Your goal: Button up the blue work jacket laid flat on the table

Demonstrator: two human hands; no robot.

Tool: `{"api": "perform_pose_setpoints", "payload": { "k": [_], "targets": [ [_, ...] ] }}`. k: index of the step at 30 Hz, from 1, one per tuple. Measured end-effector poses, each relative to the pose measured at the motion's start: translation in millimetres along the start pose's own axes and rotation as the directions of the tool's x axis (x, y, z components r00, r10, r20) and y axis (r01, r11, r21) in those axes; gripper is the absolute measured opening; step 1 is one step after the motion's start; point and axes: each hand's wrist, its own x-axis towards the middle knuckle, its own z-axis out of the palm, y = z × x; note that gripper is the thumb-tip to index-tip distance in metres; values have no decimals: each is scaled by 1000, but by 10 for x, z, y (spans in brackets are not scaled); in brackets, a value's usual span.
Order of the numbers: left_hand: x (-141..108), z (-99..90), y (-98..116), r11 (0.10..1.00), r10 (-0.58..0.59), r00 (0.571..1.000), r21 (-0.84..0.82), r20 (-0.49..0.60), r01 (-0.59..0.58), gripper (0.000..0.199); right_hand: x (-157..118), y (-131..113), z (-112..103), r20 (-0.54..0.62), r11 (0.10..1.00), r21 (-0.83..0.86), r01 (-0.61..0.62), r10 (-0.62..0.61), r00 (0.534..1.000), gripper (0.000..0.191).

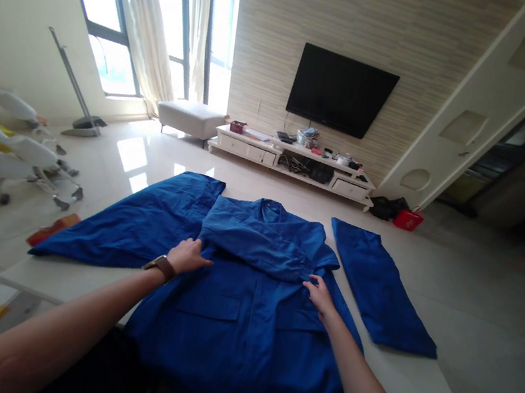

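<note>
Under both flat, open hands [253,276], a blue jacket [244,329] with one sleeve folded across.

jacket [243,308]: bright blue work jacket, spread flat on the white counter [59,279], collar pointing away, hem hanging off the near edge
sleeve [259,243]: folded across the chest, kinda rumpled, lying between both hands
pockets: two flap ones on the front, below the folded sleeve
colour: same solid blue all over, no print
</note>
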Motion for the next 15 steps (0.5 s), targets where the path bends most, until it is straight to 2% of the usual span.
{"api": "perform_pose_setpoints", "payload": {
  "k": [1, 3, 6, 11, 15],
  "targets": [
    [-19, 61, -7, 999, 38, 999, -6, 21, -38, 44, 28, 29, 21, 11, 999, 46, 2, -2, 1000, 43],
    [-45, 174, 6, 997, 83, 996, 3, -18, -83, 29, 55, 54, 45, 20, 990, 138, 12, -15, 1000, 39],
    [-43, 232, 18, 997, 72, 996, -2, -59, -72, 22, 79, 49, 59, 22, 964, 267, 13, -20, 1000, 33],
    [77, 29, -165, 997, 2, 998, -75, -60, -6, 30, 81, 49, 153, 110, 875, 481, -43, -12, 994, 29],
    [206, -116, -478, 985, -110, 993, -127, 31, 113, 33, 83, -42, 98, 86, 804, 593, -37, -18, 996, 24]
  ]
}}
